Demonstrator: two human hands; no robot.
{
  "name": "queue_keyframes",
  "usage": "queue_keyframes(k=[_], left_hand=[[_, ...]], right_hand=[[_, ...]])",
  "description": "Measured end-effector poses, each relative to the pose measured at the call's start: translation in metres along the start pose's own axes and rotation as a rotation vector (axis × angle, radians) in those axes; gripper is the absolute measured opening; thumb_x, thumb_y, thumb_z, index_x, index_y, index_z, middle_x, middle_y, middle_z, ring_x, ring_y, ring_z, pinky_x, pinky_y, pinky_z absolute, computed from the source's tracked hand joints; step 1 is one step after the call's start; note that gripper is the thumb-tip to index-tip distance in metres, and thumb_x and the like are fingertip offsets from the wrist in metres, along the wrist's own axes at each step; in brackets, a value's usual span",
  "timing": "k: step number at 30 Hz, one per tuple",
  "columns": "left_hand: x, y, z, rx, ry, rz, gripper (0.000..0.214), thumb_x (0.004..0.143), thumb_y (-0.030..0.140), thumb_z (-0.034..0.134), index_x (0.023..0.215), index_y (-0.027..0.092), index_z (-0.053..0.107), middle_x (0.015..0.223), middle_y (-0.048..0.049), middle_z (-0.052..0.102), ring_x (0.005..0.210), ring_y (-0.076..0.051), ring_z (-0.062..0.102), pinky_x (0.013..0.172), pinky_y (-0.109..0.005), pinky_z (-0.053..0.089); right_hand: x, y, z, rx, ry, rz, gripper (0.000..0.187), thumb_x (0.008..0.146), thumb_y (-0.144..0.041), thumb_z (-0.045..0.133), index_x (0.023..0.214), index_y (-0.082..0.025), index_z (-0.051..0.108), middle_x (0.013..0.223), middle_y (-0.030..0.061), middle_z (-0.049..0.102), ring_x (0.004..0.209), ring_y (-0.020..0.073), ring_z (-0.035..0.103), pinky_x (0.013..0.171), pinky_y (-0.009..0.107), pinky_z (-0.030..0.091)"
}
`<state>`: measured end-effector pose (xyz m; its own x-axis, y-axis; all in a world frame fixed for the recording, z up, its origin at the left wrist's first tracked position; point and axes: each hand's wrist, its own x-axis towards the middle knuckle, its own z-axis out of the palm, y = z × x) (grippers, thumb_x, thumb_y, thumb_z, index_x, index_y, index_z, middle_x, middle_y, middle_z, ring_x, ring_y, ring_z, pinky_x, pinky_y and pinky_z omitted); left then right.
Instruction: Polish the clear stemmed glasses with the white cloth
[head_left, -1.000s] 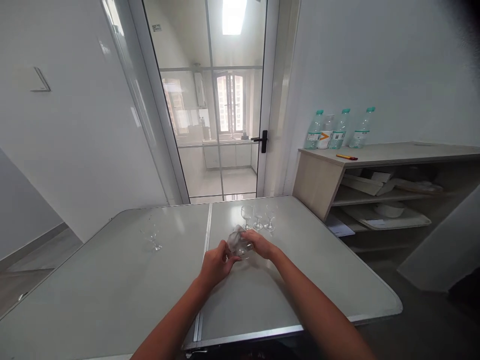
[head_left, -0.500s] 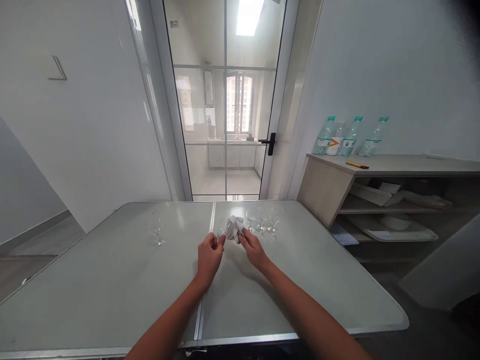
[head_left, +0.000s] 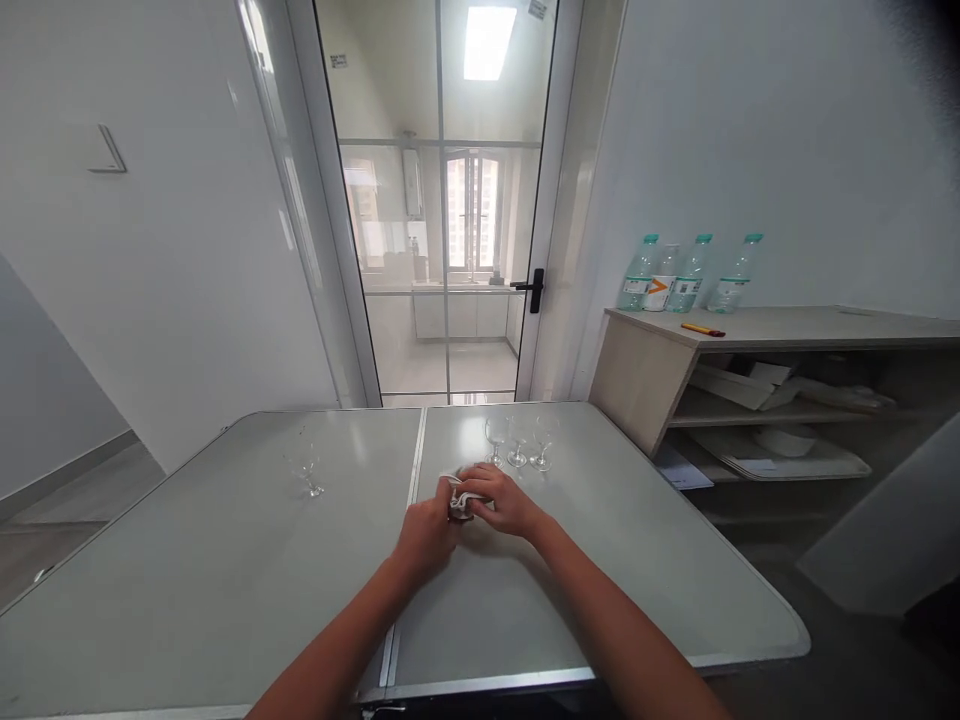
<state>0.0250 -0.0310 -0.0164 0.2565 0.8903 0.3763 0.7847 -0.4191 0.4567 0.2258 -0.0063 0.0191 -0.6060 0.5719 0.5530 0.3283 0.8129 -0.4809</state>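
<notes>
**A:** In the head view, where do the hands sit?

**B:** Both meet low over the table (head_left: 225, 600), just right of its centre seam. The left hand (head_left: 425, 530) is closed around the near side of a white cloth (head_left: 457, 490). The right hand (head_left: 504, 502) curls over the cloth from 3 o'clock, fingers pressed into it.

**A:** What's inside the cloth?

**B:** It's mostly hidden. A dark glint between the palms suggests a small glass, but I can't tell for sure.

**A:** What's around them?

**B:** Three stemmed glasses (head_left: 517, 443) stand in a row at 1 o'clock, near the right knuckles but clear of them. A lone glass (head_left: 309, 470) stands well apart at 10 o'clock. Water bottles (head_left: 679, 272) stand on a shelf (head_left: 787, 325) far off at 2 o'clock.

**A:** How should the wiping be handled?

**B:** I'd say the left hand should only steady the bundle while the right works the cloth round. Squeezing is the risk, since thin stems snap easily. Staying low over the table softens any slip. The right hand should also mind the row at 1 o'clock, where a careless knuckle could topple all three.
</notes>
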Motion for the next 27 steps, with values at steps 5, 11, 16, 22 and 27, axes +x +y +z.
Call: queue_keyframes(k=[5,11,16,22,27], left_hand=[[-0.005,0.004,0.0,-0.097,-0.028,0.086,0.027,0.085,0.028,0.063,0.097,0.026,0.039,0.072,0.0002,0.067,0.065,-0.024,0.068,0.057,-0.026,0.029],[0.002,0.009,-0.007,-0.499,0.11,-0.026,0.039,0.086,0.039,0.066,0.086,0.026,0.029,0.063,0.0081,0.055,0.054,-0.013,0.052,0.059,-0.023,0.039],[0.008,0.011,-0.008,-0.732,0.15,-0.179,0.043,0.085,0.046,0.068,0.084,0.025,0.029,0.056,0.0095,0.054,0.051,-0.01,0.05,0.055,-0.02,0.039],[0.013,0.004,-0.007,-0.932,0.219,-0.339,0.049,0.083,0.058,0.066,0.086,0.026,0.028,0.054,0.01,0.055,0.039,-0.007,0.038,0.041,-0.018,0.03],[0.016,0.002,-0.012,-1.043,0.266,-0.392,0.05,0.082,0.059,0.067,0.083,0.025,0.03,0.058,0.009,0.054,0.042,-0.007,0.04,0.044,-0.018,0.034]], right_hand=[[-0.003,0.008,-0.001,0.438,-0.017,0.302,0.039,0.097,-0.05,0.05,0.085,-0.019,0.07,0.079,0.002,0.065,0.073,0.0174,0.056,0.073,0.029,0.043],[-0.005,0.017,0.009,1.151,0.162,0.723,0.055,0.087,-0.07,0.052,0.087,-0.018,0.066,0.074,0.0019,0.062,0.067,0.0166,0.054,0.062,0.028,0.044],[0.002,0.014,0.024,1.256,0.379,0.655,0.043,0.084,-0.06,0.065,0.094,-0.018,0.066,0.083,0.0038,0.067,0.074,0.0189,0.06,0.067,0.031,0.051],[0.005,0.003,0.037,1.242,0.401,0.58,0.039,0.088,-0.057,0.062,0.105,-0.022,0.065,0.098,0.0058,0.067,0.087,0.0215,0.064,0.082,0.039,0.055],[0.001,0.0,0.038,0.642,0.348,0.323,0.018,0.09,-0.04,0.066,0.092,-0.022,0.066,0.105,0.0072,0.058,0.098,0.0224,0.059,0.089,0.038,0.053]])
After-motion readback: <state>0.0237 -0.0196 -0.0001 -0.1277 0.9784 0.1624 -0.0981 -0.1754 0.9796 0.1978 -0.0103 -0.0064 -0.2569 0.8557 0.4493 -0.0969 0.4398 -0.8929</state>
